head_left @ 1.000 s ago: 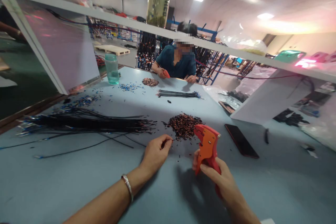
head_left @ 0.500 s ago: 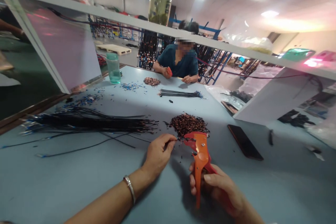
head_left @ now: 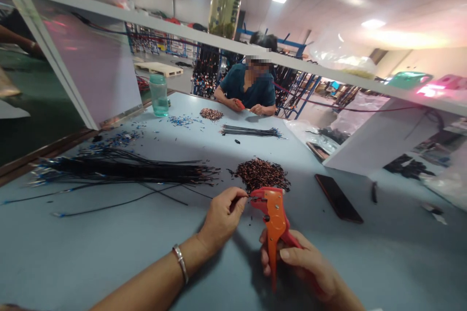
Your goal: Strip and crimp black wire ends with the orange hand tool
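My left hand [head_left: 225,214] pinches a thin black wire [head_left: 204,195] near its end, which points at the jaws of an orange and red wire stripper [head_left: 274,218]. Around the stripper's handles my right hand [head_left: 302,257] is closed, with the jaws turned left toward my left fingertips. I cannot make out whether the wire end sits inside the jaws. Just behind the tool lies a pile of short copper and black scraps [head_left: 261,174]. A thick bundle of black wires [head_left: 127,167] with blue ends rests on the left, a few loose ones in front of it.
A black phone [head_left: 338,198] lies to the right. Farther back are a teal bottle [head_left: 158,97], a small wire bundle [head_left: 251,131], a copper scrap pile [head_left: 210,114] and blue bits [head_left: 126,140]. Across the table a person [head_left: 250,87] holds a red tool. A white shelf [head_left: 175,29] spans above.
The wire stripper and my right hand have shifted slightly left, bringing the jaws closer to my left fingertips. The person opposite has lowered the red tool toward their other hand.
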A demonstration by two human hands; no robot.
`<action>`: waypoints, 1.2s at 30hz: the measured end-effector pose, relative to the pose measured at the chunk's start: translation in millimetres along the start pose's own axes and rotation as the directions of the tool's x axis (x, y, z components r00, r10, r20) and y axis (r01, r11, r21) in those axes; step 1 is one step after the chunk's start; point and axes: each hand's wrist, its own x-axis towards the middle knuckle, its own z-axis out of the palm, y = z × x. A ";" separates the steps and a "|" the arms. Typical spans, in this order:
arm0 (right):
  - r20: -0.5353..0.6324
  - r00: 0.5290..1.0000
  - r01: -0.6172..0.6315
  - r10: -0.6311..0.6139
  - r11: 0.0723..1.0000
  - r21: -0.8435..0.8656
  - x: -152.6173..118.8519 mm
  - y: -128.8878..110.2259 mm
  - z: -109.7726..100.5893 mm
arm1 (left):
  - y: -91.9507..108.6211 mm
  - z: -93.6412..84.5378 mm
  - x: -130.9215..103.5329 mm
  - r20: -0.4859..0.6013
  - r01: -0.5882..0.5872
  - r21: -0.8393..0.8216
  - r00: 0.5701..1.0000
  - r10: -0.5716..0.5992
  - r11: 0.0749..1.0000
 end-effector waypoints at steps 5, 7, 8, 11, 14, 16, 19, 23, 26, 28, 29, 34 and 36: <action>0.003 1.000 -0.013 0.013 1.000 0.000 1.2 -0.2 -0.3 | 1.8 -0.5 -1.6 0.015 -0.007 0.032 1.000 0.007 0.999; 0.010 1.000 -0.019 0.019 1.000 -0.004 1.2 -0.4 -0.3 | 2.2 -0.8 -1.9 0.023 -0.018 0.033 1.000 0.017 0.999; 0.012 1.000 -0.019 0.019 1.000 -0.005 1.1 -0.6 -0.1 | 2.4 -0.8 -1.9 0.025 -0.023 0.032 0.999 0.022 0.999; 0.000 1.000 -0.015 0.015 1.000 -0.004 0.2 -1.0 0.9 | 2.4 -0.9 -1.8 0.019 -0.040 0.020 0.999 0.040 0.999; -0.020 1.000 -0.009 0.009 1.000 -0.002 -0.4 -0.2 1.3 | 1.4 -0.9 -2.4 0.012 -0.062 0.002 0.998 0.062 0.998; -0.006 1.000 -0.009 0.009 1.000 -0.005 -0.2 0.9 1.0 | 0.5 -1.0 -2.9 0.015 -0.074 -0.009 0.997 0.074 0.997; 0.016 1.000 0.004 -0.004 1.000 -0.010 0.1 2.4 0.6 | -0.5 -1.3 -3.1 0.012 -0.085 -0.018 0.996 0.085 0.996; 0.015 1.000 0.018 -0.018 1.000 -0.012 0.2 2.8 0.0 | 0.7 -1.8 -2.1 0.009 -0.102 -0.014 0.995 0.102 0.995; 0.019 1.000 0.022 -0.021 1.000 -0.018 0.3 2.8 -0.8 | 2.7 -1.9 -1.9 0.001 -0.097 -0.007 0.995 0.097 0.995; 0.027 0.999 0.027 -0.027 0.999 -0.026 0.5 2.9 -1.3 | 3.3 -1.7 -2.2 -0.009 -0.091 -0.003 0.996 0.091 0.996; 0.029 0.999 0.030 -0.029 0.999 -0.028 0.5 3.0 -1.4 | 3.2 -1.5 -2.5 -0.009 -0.089 -0.003 0.996 0.089 0.996; 0.034 0.999 0.027 -0.026 0.999 -0.022 1.3 4.1 -1.9 | 1.1 -0.1 -3.9 0.015 -0.090 -0.011 0.996 0.091 0.996; 0.038 0.999 0.024 -0.024 1.000 -0.016 2.0 4.9 -2.2 | 1.2 0.3 -4.3 0.016 -0.091 -0.012 0.996 0.091 0.996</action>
